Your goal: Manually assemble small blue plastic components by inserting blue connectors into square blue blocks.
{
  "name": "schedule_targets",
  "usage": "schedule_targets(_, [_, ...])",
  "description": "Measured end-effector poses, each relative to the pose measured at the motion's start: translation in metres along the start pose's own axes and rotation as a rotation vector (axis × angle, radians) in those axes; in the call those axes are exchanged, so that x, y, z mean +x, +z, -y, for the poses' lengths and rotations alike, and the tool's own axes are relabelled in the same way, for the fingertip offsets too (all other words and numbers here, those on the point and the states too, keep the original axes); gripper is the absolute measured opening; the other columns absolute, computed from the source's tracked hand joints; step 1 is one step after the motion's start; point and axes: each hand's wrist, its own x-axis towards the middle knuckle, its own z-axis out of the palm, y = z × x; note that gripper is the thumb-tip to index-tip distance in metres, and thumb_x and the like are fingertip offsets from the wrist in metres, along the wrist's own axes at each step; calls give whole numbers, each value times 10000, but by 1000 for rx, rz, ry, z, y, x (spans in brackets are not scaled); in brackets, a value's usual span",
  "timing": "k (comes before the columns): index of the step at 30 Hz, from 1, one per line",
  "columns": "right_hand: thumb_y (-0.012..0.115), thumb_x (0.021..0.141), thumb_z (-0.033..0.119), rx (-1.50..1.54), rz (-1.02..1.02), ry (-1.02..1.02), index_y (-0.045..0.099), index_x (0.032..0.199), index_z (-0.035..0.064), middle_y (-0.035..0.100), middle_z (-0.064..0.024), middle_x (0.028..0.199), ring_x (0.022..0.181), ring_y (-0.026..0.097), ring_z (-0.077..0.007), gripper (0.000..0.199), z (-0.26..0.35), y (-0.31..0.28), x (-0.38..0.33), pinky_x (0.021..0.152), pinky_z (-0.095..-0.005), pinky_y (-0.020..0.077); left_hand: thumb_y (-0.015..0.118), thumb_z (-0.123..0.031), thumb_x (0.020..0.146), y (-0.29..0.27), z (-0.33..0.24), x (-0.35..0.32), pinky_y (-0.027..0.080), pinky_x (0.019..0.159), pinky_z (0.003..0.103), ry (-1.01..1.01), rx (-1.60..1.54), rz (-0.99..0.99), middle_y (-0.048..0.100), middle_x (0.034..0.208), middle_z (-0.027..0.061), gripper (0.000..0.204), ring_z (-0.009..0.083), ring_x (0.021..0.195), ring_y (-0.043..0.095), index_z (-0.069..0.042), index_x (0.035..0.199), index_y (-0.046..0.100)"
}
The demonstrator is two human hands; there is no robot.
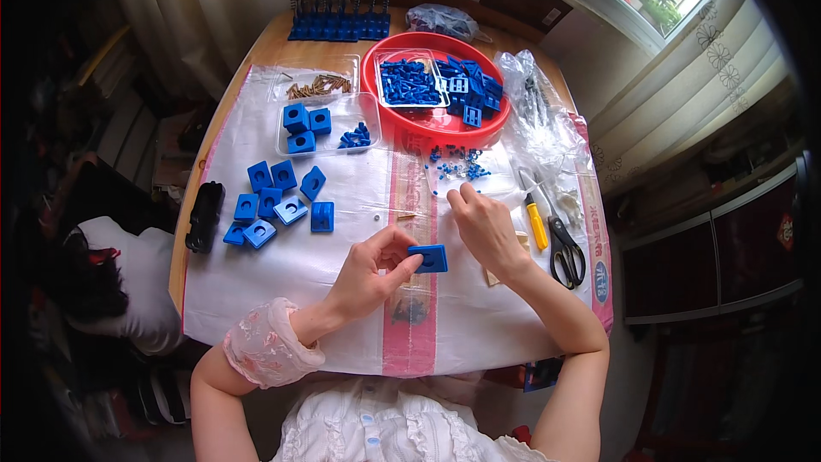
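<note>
While left hand point(369, 272) pinches blue block point(430, 257), right hand point(486, 227) arches.

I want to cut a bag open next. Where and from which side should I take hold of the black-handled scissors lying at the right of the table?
Grip the black-handled scissors by the two finger loops, which lie at the near end, toward you; the closed blades point away, toward the red round plastic basin. Probably come from above with the right hand, which is nearest.

Smooth blue plastic block point(428, 257), glossy red bowl point(376, 94)
</note>
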Motion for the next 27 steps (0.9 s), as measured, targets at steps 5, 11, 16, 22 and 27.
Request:
schedule_targets(5, [631, 801, -16, -44, -29, -43, 594, 866, -3, 596, -125, 901, 791, 709, -263, 76, 3, 7, 12, 613, -367, 583, 676, -53, 961, 0, 2, -3, 540, 752, 219, -2, 26, 26, 692, 915, 33, 123, 64, 818, 658, 1, 1056, 620])
schedule_targets(11, [633, 828, 12, -55, -32, -92, 569, 898, 9, 576, -103, 892, 816, 695, -260, 95, 1, 14, 15, 619, -376, 565, 686, -80, 959, 3, 5, -2, 524, 681, 224, 45, 4, -7, 691, 843, 39, 123, 64, 731, 641, 11, 1024, 635])
schedule_targets(16, [639, 794, 0, -61, -66, -179, 590, 866, 9, 581, -102, 886, 793, 682, -236, 88, 6, 12, 18, 613, -355, 571, 689, -76, 955, 3, 3, -3, 524, 673, 223, 34, 11, -7, 698, 846, 48, 132, 65, 735, 648, 11, 1035, 631])
schedule_targets(22, [624, 840, 36, -6, -89, -246, 582, 885, 13, 566, -94, 876, 796, 669, -240, 66, 15, 15, 26, 614, -353, 555, 693, -76, 951, 3, 6, -2, 525, 668, 224, 43, 1, -1, 701, 846, 51, 136, 65, 730, 646, 9, 1033, 625])
schedule_targets(27, [627, 833, 48, 24, -101, -265, 581, 881, 16, 563, -90, 869, 807, 666, -231, 74, 19, 21, 36, 612, -354, 553, 691, -80, 953, 3, 5, -2, 522, 662, 222, 40, 0, 4, 700, 843, 51, 135, 60, 726, 641, 8, 1028, 620])
